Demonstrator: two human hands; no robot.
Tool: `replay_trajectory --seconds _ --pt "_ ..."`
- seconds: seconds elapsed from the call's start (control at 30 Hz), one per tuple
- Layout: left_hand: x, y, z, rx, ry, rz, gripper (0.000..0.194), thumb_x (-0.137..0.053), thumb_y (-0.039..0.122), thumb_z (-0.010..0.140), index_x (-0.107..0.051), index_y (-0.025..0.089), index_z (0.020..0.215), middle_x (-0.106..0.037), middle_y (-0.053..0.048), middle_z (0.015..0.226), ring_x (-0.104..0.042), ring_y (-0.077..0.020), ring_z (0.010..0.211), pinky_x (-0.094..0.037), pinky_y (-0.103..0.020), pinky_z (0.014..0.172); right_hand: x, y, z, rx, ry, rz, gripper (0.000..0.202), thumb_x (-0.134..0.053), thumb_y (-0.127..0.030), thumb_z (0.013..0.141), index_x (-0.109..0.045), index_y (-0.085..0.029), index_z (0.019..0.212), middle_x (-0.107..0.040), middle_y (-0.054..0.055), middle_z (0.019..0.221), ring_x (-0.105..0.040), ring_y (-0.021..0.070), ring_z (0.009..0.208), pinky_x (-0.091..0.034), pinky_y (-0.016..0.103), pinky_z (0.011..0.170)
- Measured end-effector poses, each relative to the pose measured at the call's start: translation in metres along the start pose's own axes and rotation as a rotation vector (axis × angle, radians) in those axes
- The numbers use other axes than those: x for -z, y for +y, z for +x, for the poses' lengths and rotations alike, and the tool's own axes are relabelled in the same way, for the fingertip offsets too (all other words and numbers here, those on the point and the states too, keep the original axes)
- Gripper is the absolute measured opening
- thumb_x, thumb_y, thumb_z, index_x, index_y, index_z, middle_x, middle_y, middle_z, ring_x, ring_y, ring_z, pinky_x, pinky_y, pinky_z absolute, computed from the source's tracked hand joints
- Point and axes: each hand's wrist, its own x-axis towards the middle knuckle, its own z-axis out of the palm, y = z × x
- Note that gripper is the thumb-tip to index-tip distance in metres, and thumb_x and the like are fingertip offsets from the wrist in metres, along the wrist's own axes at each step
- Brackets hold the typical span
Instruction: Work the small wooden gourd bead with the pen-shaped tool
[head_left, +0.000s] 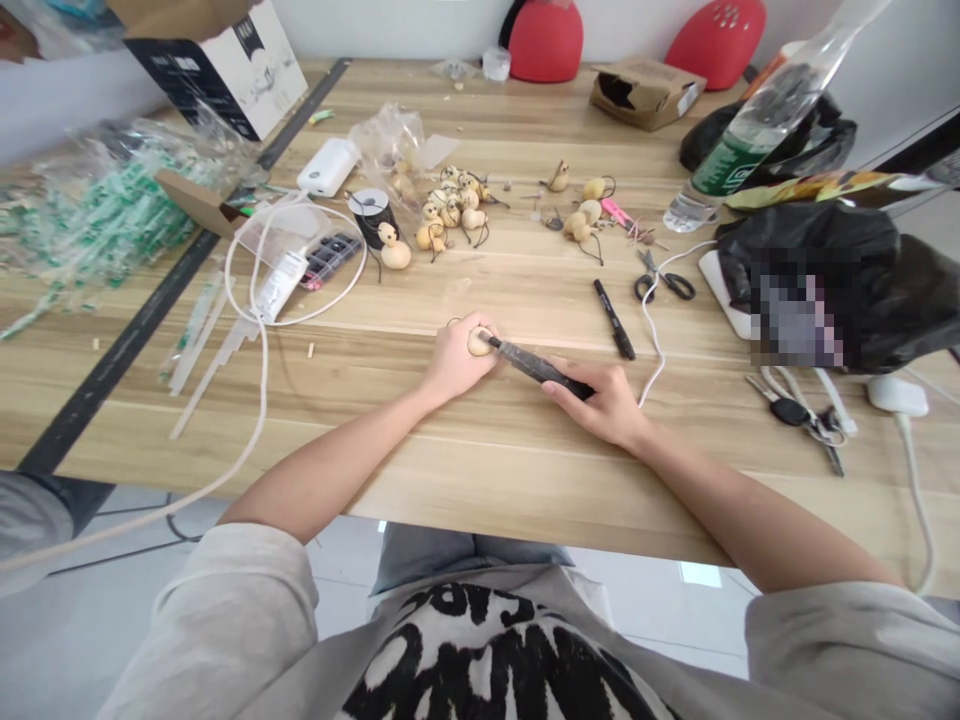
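Observation:
A small pale gourd (475, 343) is wrapped in the fingers of my left hand (454, 362), its round end turned toward the right. My right hand (606, 398) grips a dark utility knife (534, 364), its narrow tip touching or very close to the gourd's round end. The exact contact is too small to make out. Past my hands lies a cluster of little gourds (450, 208) with dark cords, some marked with faces. One larger gourd figure (394, 250) stands beside a spool of black cord (371, 215). A black marker (614, 320) lies beyond my right hand.
Scissors (664, 278), a white cable (652, 345), keys (795, 410) and a black plastic bag (862, 270) are on the right, with a water bottle (739, 160) behind. Glue sticks (214, 375), a looped white cable (262, 390) and green-white wrapped packets (127, 215) lie left.

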Motion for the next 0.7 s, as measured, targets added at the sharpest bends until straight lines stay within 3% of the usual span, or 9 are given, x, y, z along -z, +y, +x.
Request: replay_trajectory --seconds 0.37,0.7 --pt "-0.0001 0.0006 -0.0002 0.017 0.016 0.016 0.014 -0.065 0.026 0.065 -0.057 0.018 0.074 -0.065 0.0 0.074 -0.057 -0.0128 0.068 -0.042 -0.024 0.065 0.001 -0.0008 0.0004 -0.019 0.011 -0.025 0.04 -0.052 -0.039 0.089 -0.068 -0.016 0.117 -0.074 0.006 0.088 -0.067 0.0204 0.073 -0.052 0.029 0.068" --pt "0.0001 0.0005 -0.0001 0.009 0.011 0.004 0.013 -0.065 0.023 0.064 -0.057 0.018 0.074 -0.065 0.0 0.073 -0.056 -0.0126 0.067 -0.042 -0.024 0.064 0.0006 -0.0002 0.0004 -0.009 0.004 -0.018 0.038 -0.053 -0.037 0.089 -0.068 -0.016 0.117 -0.075 0.007 0.094 -0.069 0.0219 0.08 -0.053 0.03 0.073"
